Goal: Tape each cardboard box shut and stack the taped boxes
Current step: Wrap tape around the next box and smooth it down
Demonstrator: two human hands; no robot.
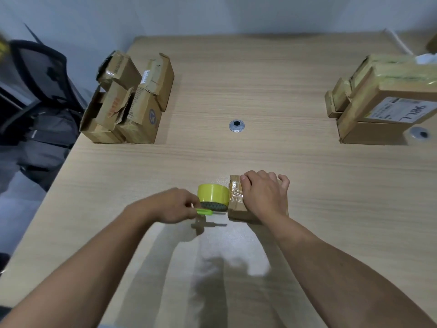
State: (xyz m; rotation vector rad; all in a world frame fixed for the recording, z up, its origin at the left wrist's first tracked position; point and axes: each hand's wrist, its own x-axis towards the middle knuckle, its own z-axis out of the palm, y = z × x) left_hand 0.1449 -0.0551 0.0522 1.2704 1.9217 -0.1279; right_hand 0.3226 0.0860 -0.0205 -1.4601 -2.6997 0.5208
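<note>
A crooked cut, or a nick in the small cardboard box (235,207), is judged possible if the green-handled cutter (205,211) is pushed too far past the yellow tape roll (212,194). The roll could also be dragged if the box slips. The cutter is pinched in the left hand (175,205), just near-left of the roll. The box lies against the roll's right side and is gripped from above by the right hand (262,195), fingers curled over its far edge.
</note>
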